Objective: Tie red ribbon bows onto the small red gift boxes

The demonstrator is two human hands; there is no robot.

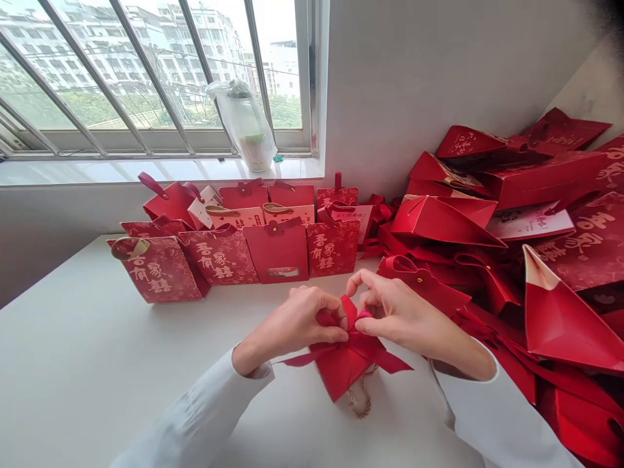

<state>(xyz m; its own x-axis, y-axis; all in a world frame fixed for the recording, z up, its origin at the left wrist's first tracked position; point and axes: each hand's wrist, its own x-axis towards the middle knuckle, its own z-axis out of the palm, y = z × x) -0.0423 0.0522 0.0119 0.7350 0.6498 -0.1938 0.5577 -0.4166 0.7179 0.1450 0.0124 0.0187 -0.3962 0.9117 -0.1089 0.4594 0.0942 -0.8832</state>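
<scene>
A small red gift box [340,375] stands on the white table in front of me, with a twisted rope handle [361,398] hanging at its near right side. Across its top lies a red ribbon [385,356] formed into a bow, its two tails spread left and right. My left hand [312,317] pinches the bow's left loop between thumb and fingers, close to the knot. On the other side my right hand [390,309] pinches the right loop, index finger raised and bent. The fingers partly hide the knot.
Behind the box, several finished-looking red gift boxes [275,253] stand in rows against the wall. A large heap of red boxes [448,221] fills the right side. On the windowsill [166,170] stands a cup in a plastic bag [248,130]. White table [97,364] surface extends left.
</scene>
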